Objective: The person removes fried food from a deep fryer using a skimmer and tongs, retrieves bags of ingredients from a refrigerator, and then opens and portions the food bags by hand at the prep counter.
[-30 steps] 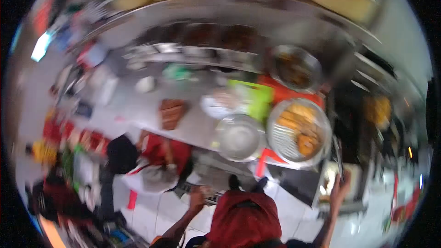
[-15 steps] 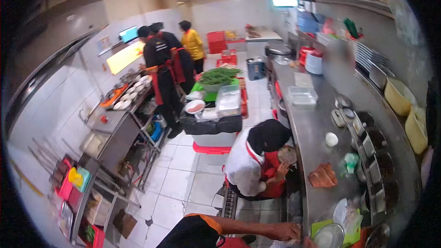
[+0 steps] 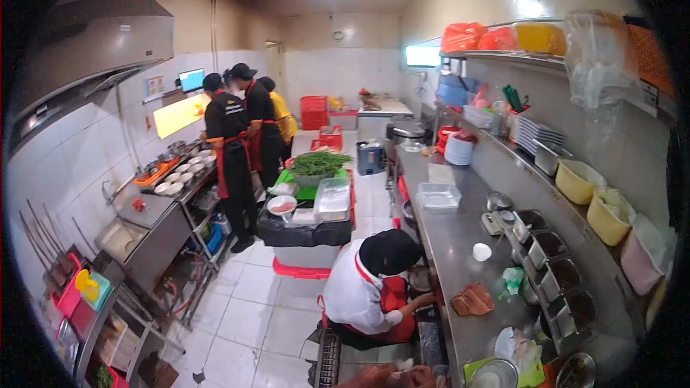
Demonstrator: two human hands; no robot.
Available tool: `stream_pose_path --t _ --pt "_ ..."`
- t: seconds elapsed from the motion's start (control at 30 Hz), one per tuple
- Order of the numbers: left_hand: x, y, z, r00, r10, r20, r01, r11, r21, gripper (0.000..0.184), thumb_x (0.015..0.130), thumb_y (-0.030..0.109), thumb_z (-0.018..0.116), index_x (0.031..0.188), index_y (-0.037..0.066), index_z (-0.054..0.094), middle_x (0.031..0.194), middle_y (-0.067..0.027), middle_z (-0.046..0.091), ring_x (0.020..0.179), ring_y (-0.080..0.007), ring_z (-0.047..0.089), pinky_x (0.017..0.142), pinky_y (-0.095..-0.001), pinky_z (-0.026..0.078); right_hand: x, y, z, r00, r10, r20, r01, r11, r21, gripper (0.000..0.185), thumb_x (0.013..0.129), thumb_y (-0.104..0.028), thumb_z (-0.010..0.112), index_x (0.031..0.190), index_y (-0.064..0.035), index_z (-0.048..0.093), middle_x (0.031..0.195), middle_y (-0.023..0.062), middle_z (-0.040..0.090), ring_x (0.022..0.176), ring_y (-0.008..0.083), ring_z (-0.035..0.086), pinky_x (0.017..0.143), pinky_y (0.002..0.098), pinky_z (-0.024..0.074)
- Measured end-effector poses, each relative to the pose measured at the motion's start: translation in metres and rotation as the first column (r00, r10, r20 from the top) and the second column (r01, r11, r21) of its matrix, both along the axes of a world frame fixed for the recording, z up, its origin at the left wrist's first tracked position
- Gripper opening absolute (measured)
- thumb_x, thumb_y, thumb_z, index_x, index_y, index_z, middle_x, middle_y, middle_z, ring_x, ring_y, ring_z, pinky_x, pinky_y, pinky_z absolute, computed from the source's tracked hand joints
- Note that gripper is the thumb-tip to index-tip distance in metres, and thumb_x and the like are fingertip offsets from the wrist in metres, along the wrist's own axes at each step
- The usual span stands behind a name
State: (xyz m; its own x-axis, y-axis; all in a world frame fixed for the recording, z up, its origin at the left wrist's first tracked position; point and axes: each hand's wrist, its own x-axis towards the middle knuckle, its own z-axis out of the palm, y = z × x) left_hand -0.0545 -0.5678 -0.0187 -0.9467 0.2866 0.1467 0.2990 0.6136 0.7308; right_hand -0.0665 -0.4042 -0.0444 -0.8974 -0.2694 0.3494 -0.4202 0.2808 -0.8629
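Note:
Only at the bottom edge do my hands show, cut off by the frame. My left hand (image 3: 365,375) and my right hand (image 3: 414,376) are close together, low beside the counter's front edge. Their fingers and anything in them are hidden. Nearest on the steel counter (image 3: 460,226) lie a green cutting board (image 3: 471,369), a round metal bowl (image 3: 496,375) resting on it, and a crumpled clear plastic bag (image 3: 519,348). Farther along are a reddish-brown folded piece (image 3: 472,300), perhaps cloth, and a small white cup (image 3: 481,251).
Just ahead, a co-worker in white (image 3: 356,294) crouches against the counter, one hand at its front. Sauce containers (image 3: 560,273) line the counter's back. A bin heaped with greens (image 3: 316,164) stands mid-aisle. Several co-workers (image 3: 233,144) stand by the left bench.
The view has tilted up and shifted right. My outstretched arm in its black, orange-trimmed sleeve has dropped out of sight, leaving the hands at the bottom edge. The crouching co-worker has bent lower.

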Motion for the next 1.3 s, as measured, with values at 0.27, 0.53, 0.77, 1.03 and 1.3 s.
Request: stream_pose_path --t 0.27,0.53,0.77,1.03,1.3 --pt "-0.013 -0.061 -0.069 0.949 -0.109 -0.296 0.18 0.958 0.223 0.043 0.064 0.043 0.073 0.087 0.008 0.063 0.077 -0.0167 0.061 0.069 -0.0358 0.058 0.061 -0.0434 0.047 0.014 -0.042 0.013 0.989 0.146 0.009 -0.146 0.985 0.093 0.019 0.088 -0.02 0.053 0.083 -0.0014 0.056 0.091 0.0106 0.049 0.081 0.0257 0.051 0.075 0.0364 0.0412" --pt "0.017 -0.099 -0.002 0.969 -0.241 -0.063 0.244 0.868 0.433 0.045 0.08 0.035 0.065 0.11 0.002 0.056 0.108 -0.0153 0.056 0.096 -0.0315 0.056 0.075 -0.043 0.047 0.012 -0.063 0.087 0.964 0.234 0.13 -0.259 0.936 0.24 0.007 0.085 -0.01 0.056 0.088 -0.0027 0.056 0.095 0.0099 0.049 0.081 0.0221 0.052 0.07 0.0309 0.044" --pt "0.014 -0.109 0.039 0.787 -0.571 0.233 0.157 0.551 0.819 0.039 0.086 0.036 0.057 0.109 0.004 0.057 0.112 -0.0108 0.049 0.099 -0.0264 0.05 0.078 -0.0396 0.043 0.008 -0.07 0.138 0.878 0.477 0.019 -0.466 0.847 0.255 0.009 0.083 -0.005 0.055 0.091 -0.0017 0.055 0.095 0.0081 0.047 0.082 0.0232 0.053 0.067 0.0308 0.044" --pt "-0.008 -0.127 0.074 0.694 -0.61 -0.381 0.71 0.666 0.227 0.032 0.085 0.036 0.057 0.099 0.007 0.061 0.09 -0.01 0.048 0.08 -0.0243 0.048 0.075 -0.0407 0.038 0.033 -0.066 0.154 0.822 0.476 0.314 -0.469 0.877 -0.103 0.014 0.087 -0.01 0.054 0.099 -0.0036 0.054 0.088 0.0079 0.053 0.064 0.0166 0.047 0.054 0.0291 0.0409" --pt "-0.009 -0.138 0.082 0.51 -0.578 -0.637 0.672 0.73 -0.125 0.025 0.079 0.037 0.062 0.087 0.013 0.063 0.079 -0.0076 0.049 0.077 -0.0226 0.048 0.068 -0.0406 0.038 0.062 -0.067 0.181 0.887 0.403 -0.224 -0.253 0.832 0.493 0.028 0.087 -0.017 0.057 0.112 -0.005 0.054 0.095 0.0076 0.056 0.09 0.0225 0.057 0.073 0.0325 0.0489"
